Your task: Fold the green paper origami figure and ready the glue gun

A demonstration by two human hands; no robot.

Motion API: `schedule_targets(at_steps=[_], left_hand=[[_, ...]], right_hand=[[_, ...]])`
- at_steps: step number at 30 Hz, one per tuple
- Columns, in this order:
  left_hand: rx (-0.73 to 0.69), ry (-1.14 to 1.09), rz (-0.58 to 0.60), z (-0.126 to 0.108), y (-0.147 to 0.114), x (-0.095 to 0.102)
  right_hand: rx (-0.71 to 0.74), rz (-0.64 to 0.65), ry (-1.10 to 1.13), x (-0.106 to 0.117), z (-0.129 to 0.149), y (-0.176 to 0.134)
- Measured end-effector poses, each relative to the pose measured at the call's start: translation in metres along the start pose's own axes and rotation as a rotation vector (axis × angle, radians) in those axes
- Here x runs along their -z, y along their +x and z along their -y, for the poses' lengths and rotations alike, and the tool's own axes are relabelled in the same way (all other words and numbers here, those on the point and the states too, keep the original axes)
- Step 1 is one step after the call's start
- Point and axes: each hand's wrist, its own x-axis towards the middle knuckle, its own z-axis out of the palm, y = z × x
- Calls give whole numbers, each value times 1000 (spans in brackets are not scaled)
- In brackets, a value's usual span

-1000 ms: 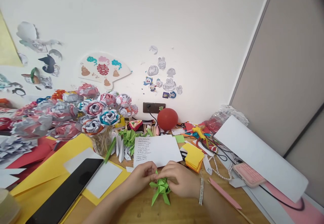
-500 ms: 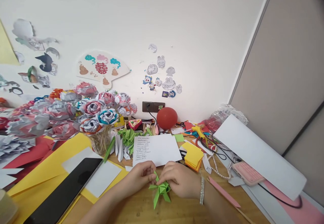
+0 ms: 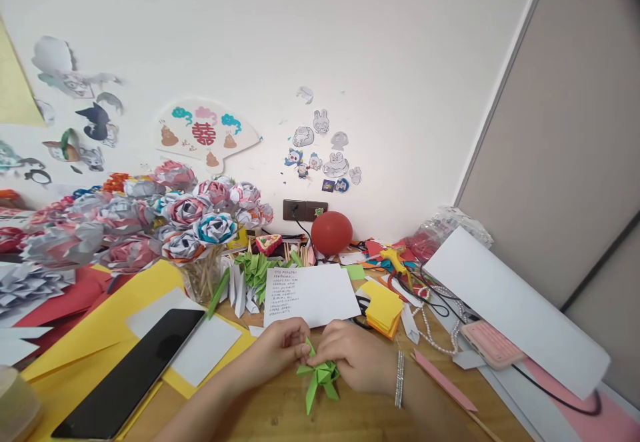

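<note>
Between my hands, just above the wooden table (image 3: 260, 409), is a green folded-paper piece (image 3: 323, 379) with several pointed flaps sticking outward. My left hand (image 3: 285, 345) pinches one upright flap on its left side. From the right, my right hand (image 3: 353, 355) grips the piece, its fingers bent over the top and partly covering it. Directly beyond my hands lies a white sheet with handwriting (image 3: 313, 295). More green folded-paper pieces (image 3: 254, 274) are heaped past that sheet's left corner.
Left are a black tablet-like device (image 3: 133, 372), yellow paper (image 3: 90, 342) and a bunch of paper flowers (image 3: 190, 209). To the right are yellow square papers (image 3: 384, 309), a yellow glue gun (image 3: 394, 260), a bead string (image 3: 435, 345), a pink strip (image 3: 445, 381) and a red balloon (image 3: 331, 233).
The whole view has shifted slightly, moving things a little to the right in the picture. Both hands keep their hold on the green paper piece, with hardly any change in pose.
</note>
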Motion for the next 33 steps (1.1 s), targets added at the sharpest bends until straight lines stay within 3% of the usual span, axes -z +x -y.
schedule_targets(at_steps=[14, 18, 22, 25, 33], left_hand=[[3, -37, -4, 8, 3, -2], [4, -77, -4, 3, 2, 1], [-10, -169, -21, 1, 2, 6], [-19, -241, -13, 2, 3, 8], [-16, -394, 47, 1, 2, 1]], right_hand=[[-36, 7, -21, -2, -1, -1], [-40, -22, 66, 3, -2, -2], [-197, -96, 207, 21, 2, -5], [-189, -89, 324, 30, 2, -7], [-140, -200, 371, 18, -3, -3]])
